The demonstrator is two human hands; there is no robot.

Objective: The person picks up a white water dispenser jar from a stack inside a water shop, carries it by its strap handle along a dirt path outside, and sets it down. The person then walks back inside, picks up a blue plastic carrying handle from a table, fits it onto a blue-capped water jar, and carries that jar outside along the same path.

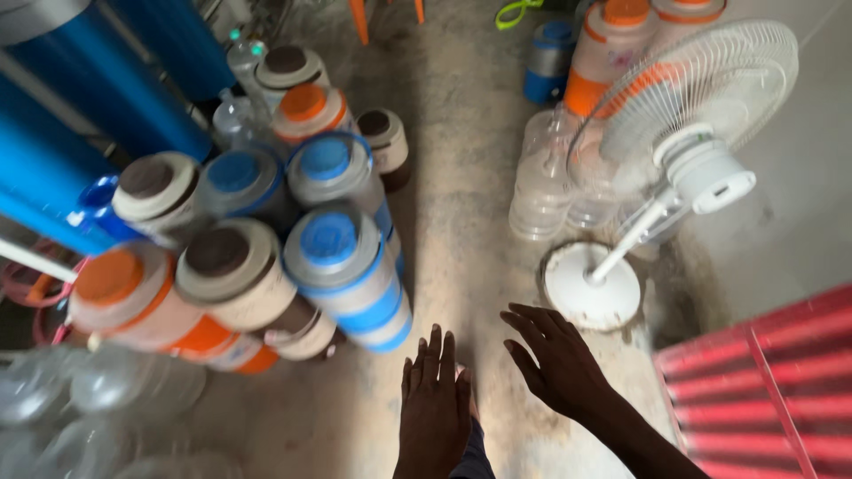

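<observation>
Concrete floor (461,177), dusty and stained, runs between crowded goods. Blue tanks (80,115) line the left wall, with stacked water coolers (266,239) lying on their sides beside them, lids blue, orange and brown. A red metal sheet (763,390) fills the lower right. A white pedestal fan (683,142) stands on its round base (592,286) near clear water bottles (541,186). Left hand (435,408) and right hand (559,359) hover empty, fingers spread, nearest the blue-lidded cooler (351,275).
</observation>
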